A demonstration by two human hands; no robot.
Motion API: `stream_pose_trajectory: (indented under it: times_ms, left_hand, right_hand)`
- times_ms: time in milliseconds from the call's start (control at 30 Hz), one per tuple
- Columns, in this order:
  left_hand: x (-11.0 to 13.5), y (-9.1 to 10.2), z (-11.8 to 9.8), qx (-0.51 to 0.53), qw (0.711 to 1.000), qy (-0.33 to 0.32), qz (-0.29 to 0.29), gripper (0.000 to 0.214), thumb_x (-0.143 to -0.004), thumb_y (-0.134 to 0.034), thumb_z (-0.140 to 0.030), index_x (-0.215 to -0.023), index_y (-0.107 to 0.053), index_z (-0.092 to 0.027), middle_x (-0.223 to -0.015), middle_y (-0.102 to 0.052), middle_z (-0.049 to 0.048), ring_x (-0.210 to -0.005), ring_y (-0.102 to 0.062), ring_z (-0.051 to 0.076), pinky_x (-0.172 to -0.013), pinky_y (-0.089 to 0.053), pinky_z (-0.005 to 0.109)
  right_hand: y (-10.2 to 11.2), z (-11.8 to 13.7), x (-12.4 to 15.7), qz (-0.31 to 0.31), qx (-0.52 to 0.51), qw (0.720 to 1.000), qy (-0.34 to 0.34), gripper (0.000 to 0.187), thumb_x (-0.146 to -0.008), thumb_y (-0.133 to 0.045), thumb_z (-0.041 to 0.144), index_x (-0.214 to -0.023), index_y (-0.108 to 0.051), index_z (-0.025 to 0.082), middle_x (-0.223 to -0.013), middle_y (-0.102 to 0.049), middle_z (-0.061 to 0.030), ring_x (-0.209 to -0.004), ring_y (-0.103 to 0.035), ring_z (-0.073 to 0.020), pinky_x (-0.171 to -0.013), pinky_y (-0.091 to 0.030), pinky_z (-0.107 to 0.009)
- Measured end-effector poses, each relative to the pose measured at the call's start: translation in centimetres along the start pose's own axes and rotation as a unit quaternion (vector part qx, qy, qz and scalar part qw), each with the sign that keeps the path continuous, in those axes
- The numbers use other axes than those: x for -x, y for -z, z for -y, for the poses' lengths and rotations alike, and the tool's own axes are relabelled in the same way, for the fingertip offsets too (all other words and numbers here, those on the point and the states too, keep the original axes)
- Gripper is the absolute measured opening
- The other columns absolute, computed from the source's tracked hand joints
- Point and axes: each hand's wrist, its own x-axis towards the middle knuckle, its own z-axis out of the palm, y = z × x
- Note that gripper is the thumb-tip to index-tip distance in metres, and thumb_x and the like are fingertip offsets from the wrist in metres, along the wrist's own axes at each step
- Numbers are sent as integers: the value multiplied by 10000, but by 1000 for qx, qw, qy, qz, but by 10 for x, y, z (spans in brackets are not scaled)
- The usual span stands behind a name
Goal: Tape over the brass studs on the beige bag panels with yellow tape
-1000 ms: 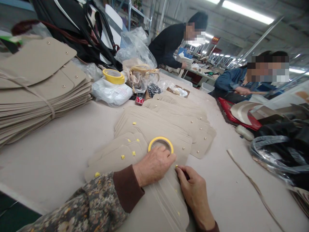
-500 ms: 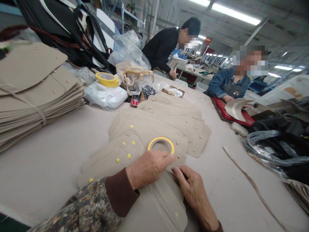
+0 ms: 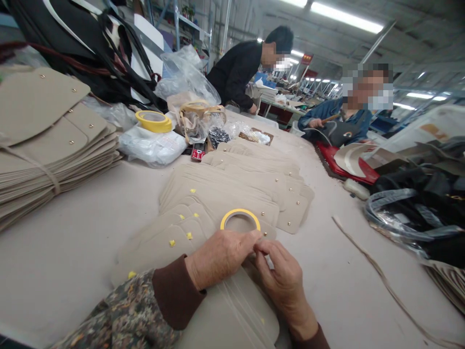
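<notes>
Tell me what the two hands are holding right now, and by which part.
The left hand rests on the yellow tape roll at its near rim. The right hand pinches at that spot; whether it holds tape cannot be told.

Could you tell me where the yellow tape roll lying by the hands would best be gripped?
Probably the far rim of the tape roll, pinched from above: it lies flat on the beige pieces, its open centre takes a finger, and both hands crowd its near edge.

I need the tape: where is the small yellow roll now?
The small yellow tape roll lies flat on the beige flaps, centre of view, just beyond the left hand.
</notes>
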Motion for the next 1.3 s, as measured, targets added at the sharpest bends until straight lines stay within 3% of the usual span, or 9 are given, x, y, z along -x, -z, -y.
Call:
stream_pose_trajectory:
  times_ms: [233,400,467,533,600,667,900,1133,1300]
  left_hand:
    - [-1,1,-5,-43,998,18,41,98,-942,-432,-107,-926,-494,-182,-816,-612,10,-728,-603,171,-636,-478,267]
    - [-3,1,-10,-92,995,33,33,140,-945,-411,-119,-863,-501,-188,-763,-570,10,-666,-561,174,-563,-437,265]
    - [-3,0,-12,-105,994,23,20,150,-947,-405,-135,-851,-506,-189,-743,-555,12,-639,-536,174,-538,-419,266]
    - [-3,-2,-15,-107,994,4,4,165,-950,-389,-138,-853,-513,-190,-742,-544,16,-631,-518,174,-531,-412,269]
    - [-4,-4,-16,-111,994,2,-1,176,-956,-377,-131,-866,-517,-187,-750,-541,19,-638,-506,178,-540,-420,278]
    - [-6,-5,-14,-130,991,19,12,159,-964,-395,-137,-875,-518,-184,-774,-550,26,-679,-514,193,-569,-442,294]
    - [-13,-1,-3,-158,977,73,126,79,-953,-488,-161,-882,-513,-185,-868,-574,49,-795,-545,230,-659,-504,346]
    - [-13,1,-7,-137,978,82,134,113,-974,-438,-158,-901,-520,-182,-874,-566,45,-797,-551,228,-673,-509,353]
    - [-11,1,-6,-127,979,85,134,116,-974,-434,-147,-910,-525,-179,-873,-559,46,-789,-545,219,-668,-498,346]
  right_hand:
    - [-2,6,2,-64,36,996,-54,113,-856,-543,119,-829,-632,183,-668,-658,0,-568,-611,-115,-575,-476,-216]
    - [-2,16,-1,-49,-45,978,-195,110,-817,-574,199,-752,-663,191,-617,-652,8,-531,-590,-119,-545,-472,-225]
    - [-3,14,-2,-50,-148,942,-298,140,-812,-599,279,-725,-656,185,-570,-634,12,-496,-572,-121,-495,-466,-224]
    - [-4,7,-2,-63,-245,884,-394,208,-785,-645,366,-704,-640,173,-512,-599,23,-446,-549,-119,-442,-451,-223]
    - [-3,-5,0,-85,-295,835,-457,277,-733,-705,428,-707,-639,160,-495,-587,27,-418,-540,-117,-416,-445,-224]
    - [-2,-18,2,-93,-303,813,-488,338,-688,-751,465,-744,-662,144,-530,-612,14,-436,-558,-120,-427,-467,-230]
    - [-5,-28,1,-61,-257,842,-471,392,-691,-747,512,-783,-703,133,-579,-636,-8,-499,-576,-127,-500,-526,-256]
    - [-8,-27,3,-7,-155,893,-422,358,-779,-646,515,-793,-688,160,-541,-610,15,-466,-553,-136,-481,-476,-251]
    - [-10,-30,2,12,-59,930,-362,316,-822,-602,485,-824,-688,181,-625,-679,-21,-510,-597,-154,-516,-492,-259]
